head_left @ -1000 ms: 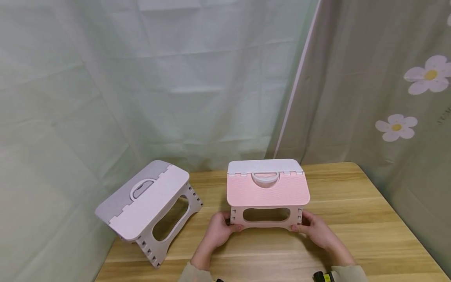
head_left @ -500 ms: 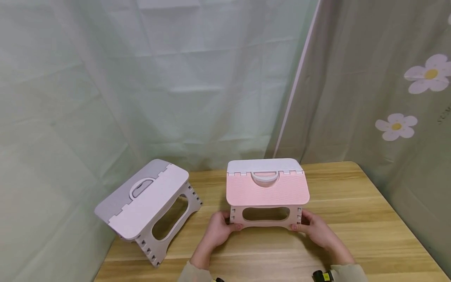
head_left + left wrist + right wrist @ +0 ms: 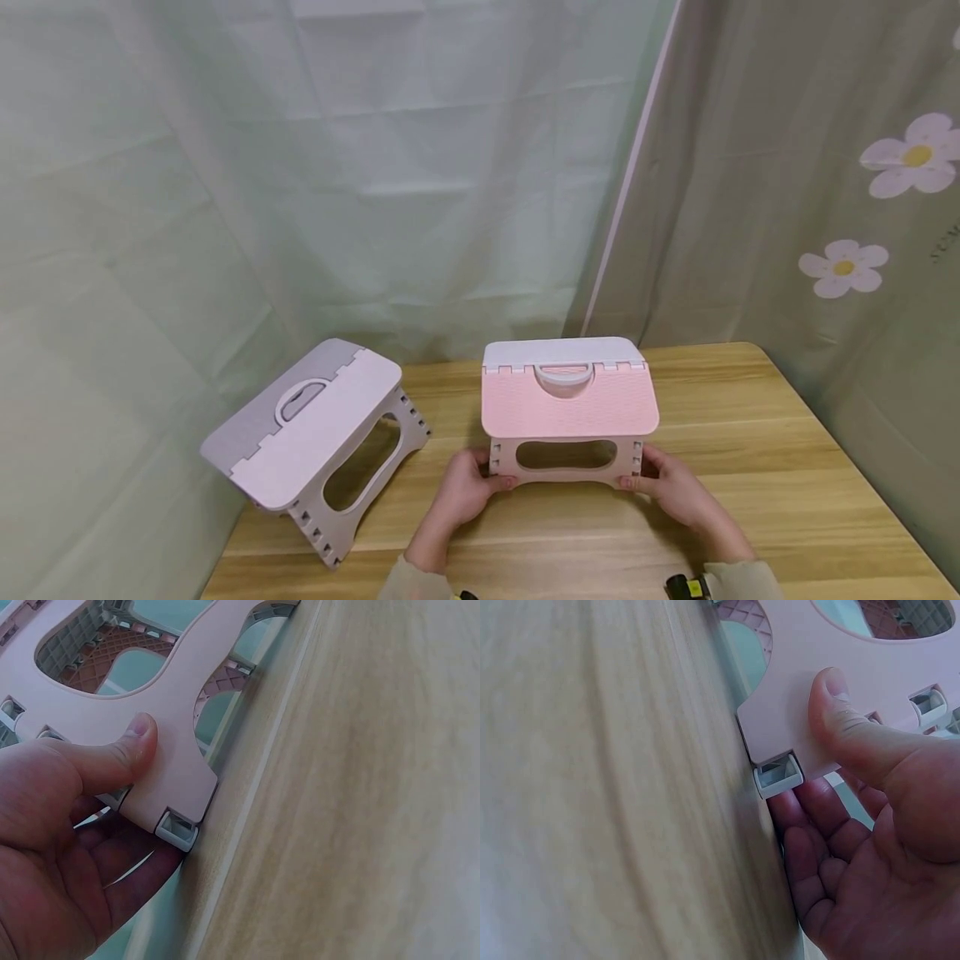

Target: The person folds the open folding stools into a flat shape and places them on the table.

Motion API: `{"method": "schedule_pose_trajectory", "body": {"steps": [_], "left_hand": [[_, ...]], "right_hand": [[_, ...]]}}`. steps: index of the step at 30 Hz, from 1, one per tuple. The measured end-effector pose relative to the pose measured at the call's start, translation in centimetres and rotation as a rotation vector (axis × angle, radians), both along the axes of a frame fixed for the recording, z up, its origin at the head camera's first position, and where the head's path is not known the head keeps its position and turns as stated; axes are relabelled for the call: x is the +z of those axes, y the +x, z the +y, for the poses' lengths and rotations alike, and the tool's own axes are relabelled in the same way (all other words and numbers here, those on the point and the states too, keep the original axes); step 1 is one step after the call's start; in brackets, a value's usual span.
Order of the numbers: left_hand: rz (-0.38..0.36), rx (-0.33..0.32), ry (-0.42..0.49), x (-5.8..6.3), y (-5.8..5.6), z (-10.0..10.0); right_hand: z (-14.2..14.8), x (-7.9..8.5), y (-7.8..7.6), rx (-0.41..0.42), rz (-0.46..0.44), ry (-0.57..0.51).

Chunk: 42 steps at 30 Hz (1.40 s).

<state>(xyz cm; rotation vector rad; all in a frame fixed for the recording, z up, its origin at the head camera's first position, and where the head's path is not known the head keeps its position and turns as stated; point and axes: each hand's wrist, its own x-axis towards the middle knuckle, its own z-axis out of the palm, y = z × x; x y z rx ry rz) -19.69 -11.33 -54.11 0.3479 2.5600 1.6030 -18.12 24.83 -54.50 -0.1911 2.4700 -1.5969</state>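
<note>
A pink and white folding step stool (image 3: 570, 412) stands unfolded on the wooden table, its handle lying at the seam of the top. My left hand (image 3: 463, 490) grips its left front leg low down. In the left wrist view the thumb (image 3: 139, 746) presses the pink front panel while the other fingers go behind the leg's edge. My right hand (image 3: 675, 492) holds the right front leg in the same manner. Its thumb (image 3: 826, 705) lies on the panel in the right wrist view, with curled fingers behind and close to the tabletop.
A second folding stool (image 3: 330, 425), pale lilac and grey, stands unfolded and turned at an angle on the table's left side. Pale curtains (image 3: 420, 183) hang right behind the table (image 3: 750, 433) and at its left. A grey curtain with flowers (image 3: 843, 268) hangs at the right.
</note>
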Motion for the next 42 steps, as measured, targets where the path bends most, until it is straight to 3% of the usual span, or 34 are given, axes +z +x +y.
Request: {"method": "schedule_pose_trajectory", "body": {"steps": [25, 33, 42], "left_hand": [[-0.005, 0.006, 0.004, -0.15, -0.02, 0.08], [-0.002, -0.004, 0.013, -0.28, -0.05, 0.08], [-0.010, -0.009, 0.012, -0.33, -0.18, 0.07]], "right_hand": [[0.02, 0.04, 0.06, 0.002, 0.022, 0.029], [0.17, -0.14, 0.02, 0.049, 0.029, -0.054], [0.07, -0.02, 0.06, 0.034, 0.018, -0.014]]}}
